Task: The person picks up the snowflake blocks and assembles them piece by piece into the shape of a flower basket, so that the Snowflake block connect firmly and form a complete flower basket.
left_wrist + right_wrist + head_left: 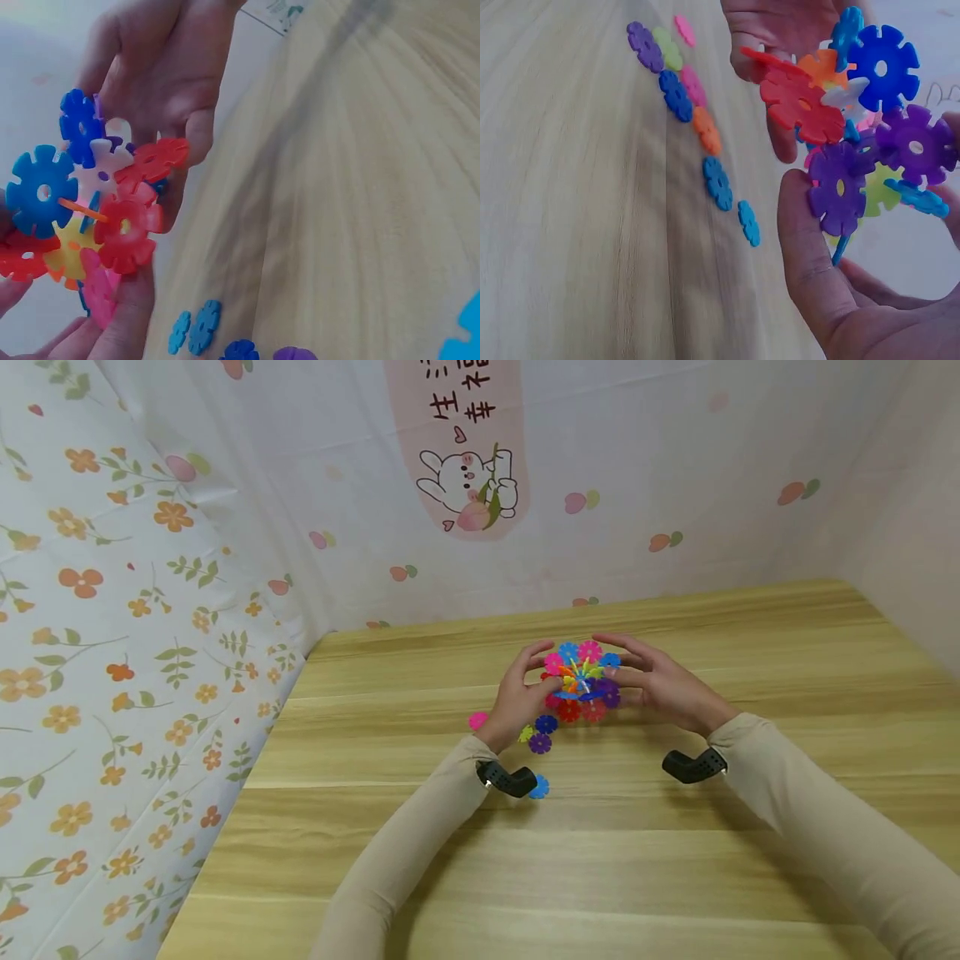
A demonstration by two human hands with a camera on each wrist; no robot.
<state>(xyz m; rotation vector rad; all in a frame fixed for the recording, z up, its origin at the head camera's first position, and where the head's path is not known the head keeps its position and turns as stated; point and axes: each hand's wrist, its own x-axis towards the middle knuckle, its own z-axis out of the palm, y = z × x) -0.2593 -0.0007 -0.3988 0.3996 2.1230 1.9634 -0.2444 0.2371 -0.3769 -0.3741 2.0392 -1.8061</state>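
A ball-like cluster of interlocking plastic snowflake discs (579,683) is held up between both hands. My left hand (517,700) grips its left side, thumb in front and the other fingers reaching behind. From the other side my right hand (667,689) holds it with thumb and fingers curved round the edge. The left wrist view shows a red disc (129,229) and a blue disc (41,193) slotted into the cluster at differing angles. Toward the right hand's thumb sit purple discs (838,187), seen in the right wrist view. The cluster's core is partly hidden by outer discs.
Loose discs lie on the wooden table (600,877) near the left forearm: a pink one (477,720), a dark blue one (546,724), a purple one (540,743) and a light blue one (539,787). An orange disc (706,130) shows among them. Printed cloth (637,468) hangs behind.
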